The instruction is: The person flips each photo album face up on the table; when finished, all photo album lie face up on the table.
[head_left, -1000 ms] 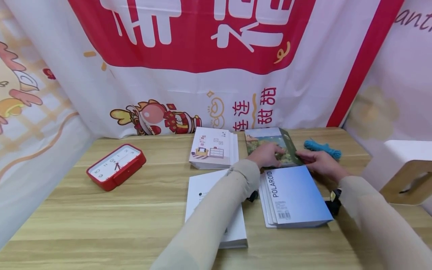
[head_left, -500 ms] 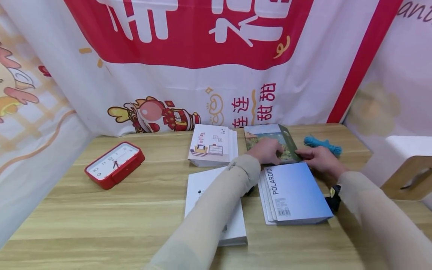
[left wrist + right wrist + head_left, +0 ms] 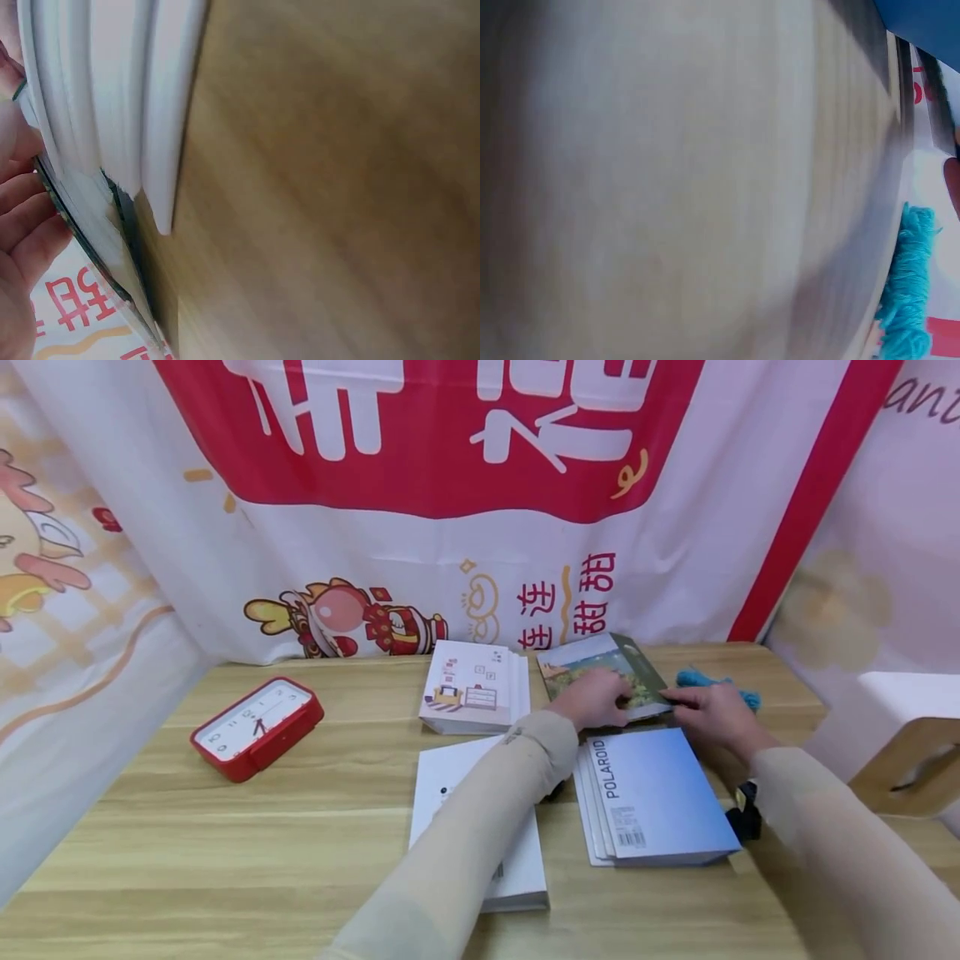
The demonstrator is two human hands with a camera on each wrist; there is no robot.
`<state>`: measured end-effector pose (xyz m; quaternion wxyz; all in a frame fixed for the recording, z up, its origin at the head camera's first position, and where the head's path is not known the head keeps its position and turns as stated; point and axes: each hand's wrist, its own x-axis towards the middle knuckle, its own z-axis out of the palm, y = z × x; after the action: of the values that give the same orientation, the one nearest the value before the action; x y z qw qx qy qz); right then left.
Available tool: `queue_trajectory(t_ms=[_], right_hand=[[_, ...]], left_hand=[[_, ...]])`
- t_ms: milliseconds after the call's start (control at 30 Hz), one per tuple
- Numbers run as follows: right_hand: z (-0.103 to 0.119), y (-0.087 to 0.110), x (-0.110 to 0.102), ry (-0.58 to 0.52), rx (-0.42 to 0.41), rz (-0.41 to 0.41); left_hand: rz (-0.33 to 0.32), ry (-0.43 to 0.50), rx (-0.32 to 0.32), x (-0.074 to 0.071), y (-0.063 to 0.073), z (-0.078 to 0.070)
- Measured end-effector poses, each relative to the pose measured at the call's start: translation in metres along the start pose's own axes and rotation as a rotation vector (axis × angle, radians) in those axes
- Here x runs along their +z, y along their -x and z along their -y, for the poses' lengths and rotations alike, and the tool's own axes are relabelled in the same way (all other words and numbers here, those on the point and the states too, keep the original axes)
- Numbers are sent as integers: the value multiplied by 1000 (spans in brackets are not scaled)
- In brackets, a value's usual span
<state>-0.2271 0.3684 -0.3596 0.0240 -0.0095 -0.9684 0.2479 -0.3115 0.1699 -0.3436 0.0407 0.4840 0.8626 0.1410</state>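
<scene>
In the head view, a book (image 3: 577, 657) with a landscape picture and a dark green strip on its cover lies at the back right, tilted a little. My left hand (image 3: 596, 697) is at its near edge; in the left wrist view the thumb and bent fingers (image 3: 34, 225) hold the cover and edge, and a gap shows below the upper pages. My right hand (image 3: 716, 714) pinches the book's right corner; the right wrist view hardly shows this hand. A stack of books with a blue cover marked POLAROID (image 3: 660, 793) lies nearer, beneath the wrists.
A white book stack (image 3: 468, 681) with a room drawing stands left of the held book. Another white book (image 3: 517, 860) lies under my left forearm. A red clock (image 3: 258, 727) is at left, blue yarn (image 3: 693, 678) and a white box (image 3: 900, 735) at right.
The landscape-cover book has turned slightly and its right side has risen off its earlier flat position. Both hands stay on it and have shifted only a little.
</scene>
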Motion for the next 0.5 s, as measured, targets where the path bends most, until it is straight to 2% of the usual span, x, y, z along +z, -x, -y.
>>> queue_trajectory(t_ms=[167,400,500], right_hand=[[5,6,0,-37,-33,-131],[16,4,-6,-79,-124,-301],[23,2,-7,-89,-132,-337]], left_hand=[[-78,60,-13,-3,7,0],[-170,214,-131,-6,15,1],[-211,278,-163,-7,19,1]])
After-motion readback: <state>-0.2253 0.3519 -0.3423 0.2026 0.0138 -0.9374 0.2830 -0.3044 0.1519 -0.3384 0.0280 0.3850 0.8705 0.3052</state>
